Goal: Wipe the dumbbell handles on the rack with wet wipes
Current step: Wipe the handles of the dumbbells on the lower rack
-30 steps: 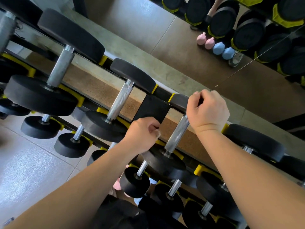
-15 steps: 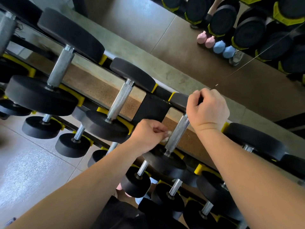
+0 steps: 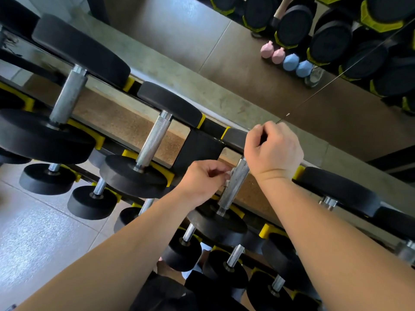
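Left hand (image 3: 203,182) curled, pinching a small white wet wipe (image 3: 228,176) against the left side of a knurled steel dumbbell handle (image 3: 234,187) on the top tier of the black-and-yellow rack (image 3: 197,149) — wipe touching the upper half of the bar. Right hand (image 3: 272,151) closed in a fist over the far black head (image 3: 235,138) of that same dumbbell, apparently gripping its edge, though fingertips hidden from this angle. Near head (image 3: 220,227) seated in a yellow cradle (image 3: 239,212) below the handle; two larger dumbbells (image 3: 155,135) to the left on the same tier, smaller dumbbells (image 3: 92,203) on the tiers beneath.
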`<state>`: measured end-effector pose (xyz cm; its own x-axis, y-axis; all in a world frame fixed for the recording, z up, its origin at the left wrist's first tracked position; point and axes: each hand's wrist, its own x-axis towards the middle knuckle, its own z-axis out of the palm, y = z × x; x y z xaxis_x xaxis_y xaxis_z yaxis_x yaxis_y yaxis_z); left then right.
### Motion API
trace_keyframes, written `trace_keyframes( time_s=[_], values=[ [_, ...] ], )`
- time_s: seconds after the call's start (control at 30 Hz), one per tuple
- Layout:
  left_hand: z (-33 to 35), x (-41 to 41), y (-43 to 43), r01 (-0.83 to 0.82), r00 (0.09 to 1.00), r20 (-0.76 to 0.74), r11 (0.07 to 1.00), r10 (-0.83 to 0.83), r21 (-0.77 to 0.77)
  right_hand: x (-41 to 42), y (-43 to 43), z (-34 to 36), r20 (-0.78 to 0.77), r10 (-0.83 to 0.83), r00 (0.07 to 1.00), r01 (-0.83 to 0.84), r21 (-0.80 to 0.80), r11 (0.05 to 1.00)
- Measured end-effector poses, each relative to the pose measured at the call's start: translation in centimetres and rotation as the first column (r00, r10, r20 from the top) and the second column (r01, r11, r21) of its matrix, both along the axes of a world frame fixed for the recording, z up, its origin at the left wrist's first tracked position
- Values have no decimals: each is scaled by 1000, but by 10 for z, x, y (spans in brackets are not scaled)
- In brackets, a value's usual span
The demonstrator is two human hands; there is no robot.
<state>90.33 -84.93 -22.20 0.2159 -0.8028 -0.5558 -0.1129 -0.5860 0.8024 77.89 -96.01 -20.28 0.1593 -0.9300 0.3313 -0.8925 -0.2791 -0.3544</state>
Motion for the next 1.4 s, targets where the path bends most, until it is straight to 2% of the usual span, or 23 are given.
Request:
trace_keyframes(
  time_s=[0.1,0.3,0.47,0.6,0.67,0.8,0.9,0.97,1.1,1.23,1.4],
  values=[
    [2,-4,-2,-69,997,-20,998,69,14,0,0,-1,-10,7,1000,-7,8,1000],
    [8,-13,-10,30,998,60,997,-35,70,0,1,4,-25,17,1000,-16,32,999],
    [6,10,6,-149,980,137,988,144,29,-1,0,1,-21,14,1000,-13,21,1000],
    [5,27,15,-192,956,223,981,188,-5,-1,0,1,-30,11,999,-11,17,1000],
    [5,19,14,-156,968,200,988,151,11,-1,0,2,-26,15,1000,-15,9,1000],
    [8,-4,9,20,994,111,999,-24,37,0,1,2,-11,5,1000,-4,3,1000],
    [13,-1,8,190,981,26,981,-191,44,0,0,2,-13,11,1000,-11,5,1000],
    [13,5,8,244,970,-6,968,-244,56,-1,0,2,-21,14,1000,-14,15,1000],
    [2,7,5,133,990,-42,991,-133,1,-2,1,4,-20,20,1000,-19,17,1000],
    [-6,5,-4,47,997,-65,998,-45,36,-3,0,2,-24,26,999,-25,28,999],
    [-5,-4,-15,97,994,45,993,-100,63,0,1,4,-2,19,1000,-19,12,1000]
  ],
)
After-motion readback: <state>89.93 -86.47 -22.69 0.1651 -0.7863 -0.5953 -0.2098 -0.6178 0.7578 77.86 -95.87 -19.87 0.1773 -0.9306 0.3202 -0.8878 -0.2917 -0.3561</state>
